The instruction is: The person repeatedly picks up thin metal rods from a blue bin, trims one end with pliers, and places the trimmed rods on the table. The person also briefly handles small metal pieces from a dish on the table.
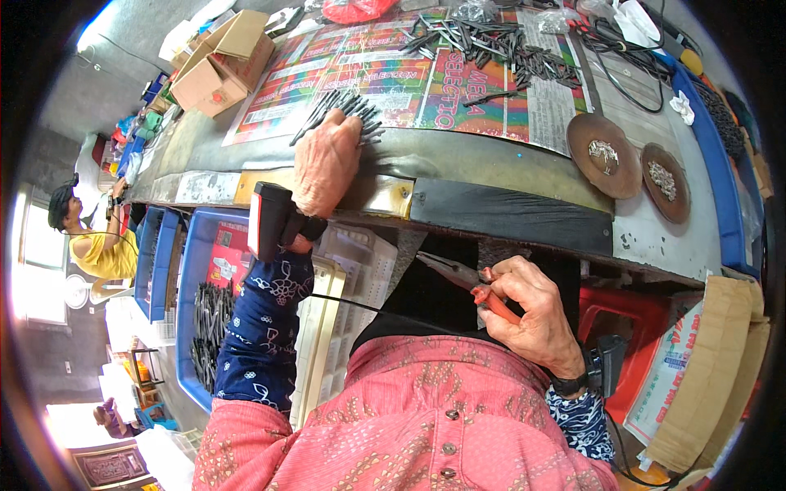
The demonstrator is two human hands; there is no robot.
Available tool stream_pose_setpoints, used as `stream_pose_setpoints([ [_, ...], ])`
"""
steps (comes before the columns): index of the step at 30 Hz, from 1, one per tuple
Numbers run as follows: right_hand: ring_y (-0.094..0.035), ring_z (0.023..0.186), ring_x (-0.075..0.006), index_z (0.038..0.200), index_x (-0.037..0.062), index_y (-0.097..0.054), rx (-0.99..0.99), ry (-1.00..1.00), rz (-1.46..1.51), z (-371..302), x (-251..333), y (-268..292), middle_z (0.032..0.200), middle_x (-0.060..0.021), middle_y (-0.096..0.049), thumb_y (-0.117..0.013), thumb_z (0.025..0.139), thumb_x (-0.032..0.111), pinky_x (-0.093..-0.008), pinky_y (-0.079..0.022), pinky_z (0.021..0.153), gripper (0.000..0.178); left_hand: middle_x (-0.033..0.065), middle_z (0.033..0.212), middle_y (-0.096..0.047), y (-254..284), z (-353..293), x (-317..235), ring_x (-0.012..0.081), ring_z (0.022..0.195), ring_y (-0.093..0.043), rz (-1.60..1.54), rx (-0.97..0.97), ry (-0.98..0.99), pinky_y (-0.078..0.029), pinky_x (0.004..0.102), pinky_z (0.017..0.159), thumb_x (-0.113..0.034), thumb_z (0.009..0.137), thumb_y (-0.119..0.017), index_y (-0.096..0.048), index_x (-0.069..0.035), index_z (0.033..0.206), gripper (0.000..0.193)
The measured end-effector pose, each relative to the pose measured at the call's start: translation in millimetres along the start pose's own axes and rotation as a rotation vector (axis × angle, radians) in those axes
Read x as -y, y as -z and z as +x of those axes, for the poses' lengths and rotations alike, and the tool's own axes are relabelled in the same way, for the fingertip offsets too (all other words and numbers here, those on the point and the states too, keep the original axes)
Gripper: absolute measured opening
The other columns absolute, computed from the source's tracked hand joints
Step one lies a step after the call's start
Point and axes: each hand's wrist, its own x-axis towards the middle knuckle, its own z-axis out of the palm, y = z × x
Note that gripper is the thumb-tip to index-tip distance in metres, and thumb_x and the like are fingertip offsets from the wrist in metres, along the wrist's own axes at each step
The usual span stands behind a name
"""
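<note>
Above the front edge of the worktable [499,176], my left hand [326,159] is closed over a bundle of thin dark rods [342,109]. The rods fan out past my knuckles, and the hand hides their near ends and most of my fingertips. My right hand [532,307] is in front of the table edge, low near my body, wrapped round long-nose pliers [449,268] with red handles. Their jaws point left and hold nothing that I can make out.
A pile of dark rods [508,45] lies on printed sheets [368,69]. Two brown dishes [585,164] with small metal pieces stand at the right. A cardboard box [221,69] sits far left. A blue bin [192,311] of rods is below left; another person [102,245] is beyond.
</note>
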Motion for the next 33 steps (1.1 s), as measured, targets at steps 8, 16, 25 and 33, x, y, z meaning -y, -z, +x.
stream_pose_setpoints([
  [8,-0.063,0.092,-0.0303,0.085,0.0002,-0.065,0.041,-0.046,-0.005,-3.8,11.6,3.2,0.096,-0.0161,-0.063,-0.072,0.066,0.000,-0.0377,-0.051,0.082,0.020,0.0168,0.085,-0.061,5.1,-4.9,-5.2,0.0398,0.079,-0.063,-0.139,-0.089,-0.051,-0.051,0.0467,0.069,-0.005,0.077,-0.069,-0.058,-0.003,0.088,0.016],
  [16,-0.063,0.092,-0.0300,0.085,0.0008,-0.064,-0.014,0.010,-0.027,-3.9,22.1,4.9,0.096,-0.0157,-0.062,-0.072,0.067,0.000,-0.0374,-0.051,0.081,0.019,0.0072,0.077,-0.068,33.8,-24.9,-38.4,0.0125,0.064,-0.064,-0.638,-0.172,0.124,-0.049,0.0275,0.059,-0.010,0.095,-0.057,-0.067,-0.002,0.099,0.013],
  [25,-0.063,0.084,-0.0301,0.083,0.0045,-0.065,-0.161,0.096,-0.166,-0.7,40.7,4.3,0.093,-0.0123,-0.062,-0.075,0.069,0.001,-0.0387,-0.052,0.071,0.018,0.0029,0.076,-0.062,72.3,-69.6,-80.6,0.0020,0.050,-0.040,-1.594,0.119,0.550,-0.030,0.0174,0.047,-0.010,0.100,-0.050,-0.065,0.001,0.103,0.019],
  [33,-0.062,0.091,-0.0295,0.087,0.0023,-0.063,-0.169,0.154,-0.262,-3.7,48.5,2.8,0.101,-0.0136,-0.061,-0.072,0.065,-0.004,-0.0374,-0.051,0.080,0.025,0.0042,0.076,-0.063,80.2,-92.8,-91.3,0.0016,0.052,-0.040,-1.689,0.162,0.561,-0.030,0.0168,0.047,-0.010,0.101,-0.050,-0.064,0.002,0.105,0.019],
])
